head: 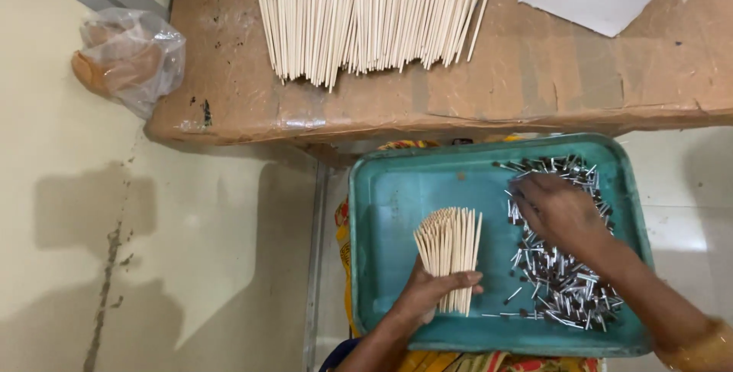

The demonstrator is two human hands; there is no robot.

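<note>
A brown cardboard-covered surface (534,74) is stretching across twelve o'clock, carrying a long row of pale wooden sticks with dark tips (374,17). At five o'clock, a teal rectangular plastic tray (397,189) is holding a heap of small silver metal tubes (561,280). The left hand (427,292) is gripping a fanned bundle of bare wooden sticks (450,246), fingers closed around it. The right hand (557,211) is resting spread on the tubes; whether it is grasping any cannot be told.

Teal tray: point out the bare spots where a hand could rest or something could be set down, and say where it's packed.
In the teal tray, the left part is bare, between its left wall and the stick bundle held by the left hand. The strip along its top wall left of the metal pieces is bare too. The right half is crowded with those pieces under the right hand.
</note>
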